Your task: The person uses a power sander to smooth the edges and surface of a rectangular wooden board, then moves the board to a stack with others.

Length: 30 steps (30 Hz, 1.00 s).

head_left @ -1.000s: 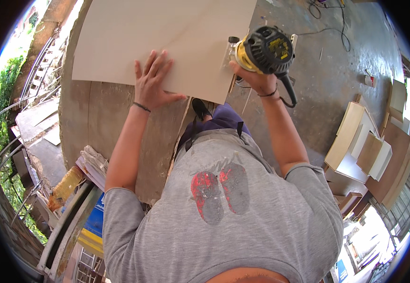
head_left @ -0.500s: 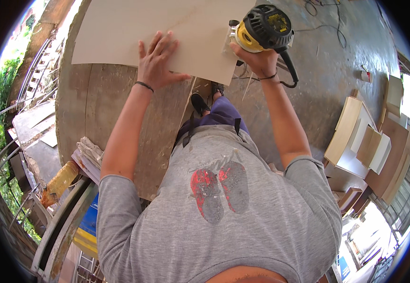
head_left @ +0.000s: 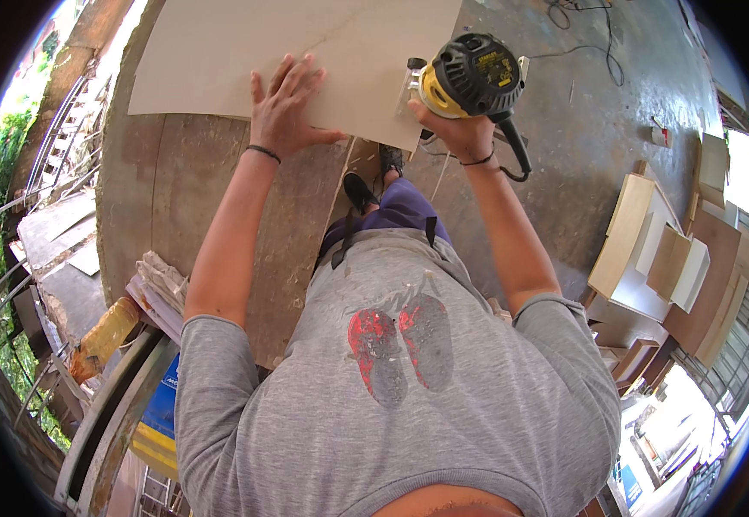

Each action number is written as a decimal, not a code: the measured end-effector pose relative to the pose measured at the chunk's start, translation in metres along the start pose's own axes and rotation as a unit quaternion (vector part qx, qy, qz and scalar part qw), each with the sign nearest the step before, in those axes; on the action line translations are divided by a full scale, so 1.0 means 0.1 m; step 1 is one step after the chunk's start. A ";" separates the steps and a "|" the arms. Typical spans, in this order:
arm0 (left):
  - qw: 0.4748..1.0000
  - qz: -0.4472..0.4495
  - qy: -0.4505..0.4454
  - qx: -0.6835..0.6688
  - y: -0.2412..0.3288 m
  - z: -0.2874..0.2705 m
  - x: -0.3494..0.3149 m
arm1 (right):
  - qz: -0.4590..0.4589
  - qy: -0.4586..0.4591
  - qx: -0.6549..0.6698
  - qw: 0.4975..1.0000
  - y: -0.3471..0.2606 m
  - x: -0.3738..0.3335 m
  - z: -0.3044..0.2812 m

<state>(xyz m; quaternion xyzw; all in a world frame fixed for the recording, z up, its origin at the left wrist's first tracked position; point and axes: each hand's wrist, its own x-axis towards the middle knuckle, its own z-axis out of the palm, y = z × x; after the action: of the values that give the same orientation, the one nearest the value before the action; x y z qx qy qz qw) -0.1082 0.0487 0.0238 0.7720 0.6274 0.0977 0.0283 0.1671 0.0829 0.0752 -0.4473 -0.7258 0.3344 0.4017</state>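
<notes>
A pale flat board [head_left: 211, 60] lies on a worn wooden worktable [head_left: 211, 198], its near corner reaching past the table's right side. My left hand [head_left: 288, 108] rests on the board near its front edge, fingers spread and holding nothing. At the board's right edge, my right hand [head_left: 456, 129] is wrapped round a yellow and black router [head_left: 469, 76]. The router's base sits against that edge; its cutting bit is hidden. A black cord runs from the tool down by my wrist. A faint line of dust [head_left: 331, 34] marks the board's surface.
Light wooden cabinet pieces [head_left: 642, 241] stand on the right. A black cable [head_left: 603, 52] coils on the concrete floor [head_left: 555, 189], near a small white and red can [head_left: 661, 135]. Crumpled cloth [head_left: 163, 276] and a blue and yellow container [head_left: 159, 414] are at the left.
My right hand has drawn the router toward me along the board's right edge, and slightly left. My left hand stays spread in nearly the same place.
</notes>
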 end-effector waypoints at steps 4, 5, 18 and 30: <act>1.000 -0.004 -0.004 -0.001 0.00 0.00 0.01 | 0.021 -0.030 -0.006 0.999 -0.03 -0.09 0.01; 1.000 -0.005 -0.005 0.001 0.01 0.00 0.01 | 0.023 -0.035 -0.013 0.999 -0.05 -0.11 0.01; 0.999 0.003 0.019 -0.026 -0.02 0.00 0.01 | 0.016 -0.078 -0.107 0.991 -0.09 -0.53 0.11; 1.000 0.002 0.007 -0.011 -0.02 -0.01 0.01 | -0.072 -0.054 -0.095 0.991 0.06 -0.74 0.23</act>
<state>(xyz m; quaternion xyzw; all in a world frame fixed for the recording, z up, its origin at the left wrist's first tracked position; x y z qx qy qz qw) -0.1101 0.0503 0.0251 0.7724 0.6247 0.1102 0.0319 0.1697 0.0142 0.0382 -0.4115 -0.8050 0.2583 0.3406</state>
